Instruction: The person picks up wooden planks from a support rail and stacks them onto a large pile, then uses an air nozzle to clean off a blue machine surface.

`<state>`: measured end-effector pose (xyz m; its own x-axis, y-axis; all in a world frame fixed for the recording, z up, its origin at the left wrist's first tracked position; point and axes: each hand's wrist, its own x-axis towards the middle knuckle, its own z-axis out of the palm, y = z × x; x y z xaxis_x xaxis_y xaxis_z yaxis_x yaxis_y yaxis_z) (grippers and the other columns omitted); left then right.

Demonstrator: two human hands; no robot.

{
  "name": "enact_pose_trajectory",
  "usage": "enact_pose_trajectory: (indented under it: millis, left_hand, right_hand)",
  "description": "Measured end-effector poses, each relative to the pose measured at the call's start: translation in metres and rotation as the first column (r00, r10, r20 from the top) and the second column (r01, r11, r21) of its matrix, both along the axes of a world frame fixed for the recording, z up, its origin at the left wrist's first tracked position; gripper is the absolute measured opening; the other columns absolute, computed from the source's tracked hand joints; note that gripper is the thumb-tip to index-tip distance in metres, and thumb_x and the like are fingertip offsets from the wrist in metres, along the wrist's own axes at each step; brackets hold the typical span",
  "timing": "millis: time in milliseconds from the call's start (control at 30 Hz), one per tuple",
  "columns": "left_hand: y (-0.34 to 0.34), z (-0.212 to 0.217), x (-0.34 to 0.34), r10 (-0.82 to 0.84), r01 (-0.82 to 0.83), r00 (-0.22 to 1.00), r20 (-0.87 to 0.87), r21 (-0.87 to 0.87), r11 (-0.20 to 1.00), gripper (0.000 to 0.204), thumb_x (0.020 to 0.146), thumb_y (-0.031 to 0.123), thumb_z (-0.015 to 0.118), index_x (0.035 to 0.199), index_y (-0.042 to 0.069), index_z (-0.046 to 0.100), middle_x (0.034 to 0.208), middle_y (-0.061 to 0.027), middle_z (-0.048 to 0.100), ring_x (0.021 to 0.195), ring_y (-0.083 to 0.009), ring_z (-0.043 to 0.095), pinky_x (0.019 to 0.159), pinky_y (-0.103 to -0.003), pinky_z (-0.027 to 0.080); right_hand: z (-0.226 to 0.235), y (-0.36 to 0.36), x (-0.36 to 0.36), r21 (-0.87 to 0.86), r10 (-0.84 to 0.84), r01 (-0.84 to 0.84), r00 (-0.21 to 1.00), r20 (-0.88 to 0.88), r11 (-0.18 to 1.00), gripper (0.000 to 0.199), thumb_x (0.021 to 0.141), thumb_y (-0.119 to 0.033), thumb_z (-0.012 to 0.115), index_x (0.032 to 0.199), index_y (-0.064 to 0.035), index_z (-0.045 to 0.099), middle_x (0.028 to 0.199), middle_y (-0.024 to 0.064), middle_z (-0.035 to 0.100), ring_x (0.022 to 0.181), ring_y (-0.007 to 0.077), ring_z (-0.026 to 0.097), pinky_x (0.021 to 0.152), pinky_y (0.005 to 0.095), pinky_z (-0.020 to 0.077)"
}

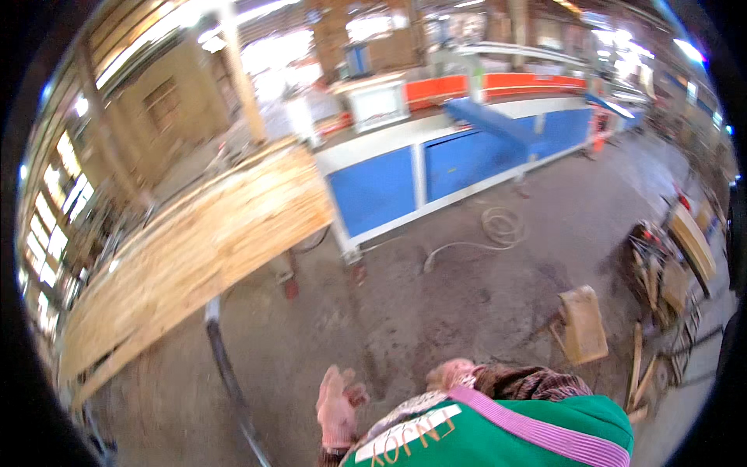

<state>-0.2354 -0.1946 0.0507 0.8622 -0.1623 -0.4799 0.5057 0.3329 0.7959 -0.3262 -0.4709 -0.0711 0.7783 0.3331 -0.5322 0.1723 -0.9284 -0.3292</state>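
My left hand, which looks to be in a pale pink glove, hangs above the concrete floor in front of my green apron. Its fingers are apart, and nothing shows in it. Close against the apron's upper edge is my right hand, at the end of a dark patterned sleeve. Blur and the apron's edge hide its fingers, so I cannot make out their shape. A pink strap crosses the apron. Neither hand touches the wooden bench or the machine ahead.
A long wood-topped table stands at left, joining a blue-and-white machine with orange panels. A dark hose runs below the table. A coiled pale hose, a tan box-like seat and wood scraps lie to the right.
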Motion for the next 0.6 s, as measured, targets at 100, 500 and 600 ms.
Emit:
enact_pose_trajectory:
  millis: [100,500,600]
  left_hand:
    - [-0.017,-0.004,0.049,-0.029,0.028,0.999,0.03,0.029,0.999,0.057,0.102,0.032,0.064,0.15,0.006,0.047,0.127,-0.0153,0.066,0.081,-0.0245,0.069,0.066,-0.041,0.058]
    - [-0.131,-0.084,0.281,0.26,-0.221,0.962,0.085,-0.324,0.92,0.081,0.101,0.065,0.048,0.162,0.014,0.03,0.153,-0.0136,0.047,0.12,-0.0354,0.055,0.094,-0.056,0.05]
    - [-0.155,-0.073,0.283,0.384,-0.342,0.921,0.069,-0.331,0.879,0.086,0.099,0.069,0.046,0.162,0.014,0.029,0.156,-0.0134,0.044,0.127,-0.0354,0.051,0.101,-0.054,0.046]
  right_hand:
    - [-0.011,-0.038,0.062,0.11,-0.146,0.135,0.983,0.107,0.985,0.045,0.092,-0.04,0.063,0.131,-0.0173,0.066,0.143,0.0139,0.058,0.127,0.0361,0.061,0.104,0.0454,0.051]
    - [0.058,-0.156,0.364,0.526,-0.468,0.331,0.872,0.147,0.783,0.07,0.101,-0.061,0.048,0.151,-0.012,0.049,0.149,0.0216,0.053,0.136,0.0409,0.052,0.112,0.0476,0.0422]
    - [0.074,-0.18,0.42,0.654,-0.48,0.253,0.856,0.192,0.713,0.069,0.102,-0.061,0.049,0.151,-0.0122,0.049,0.148,0.0203,0.054,0.135,0.0403,0.053,0.109,0.0483,0.0449]
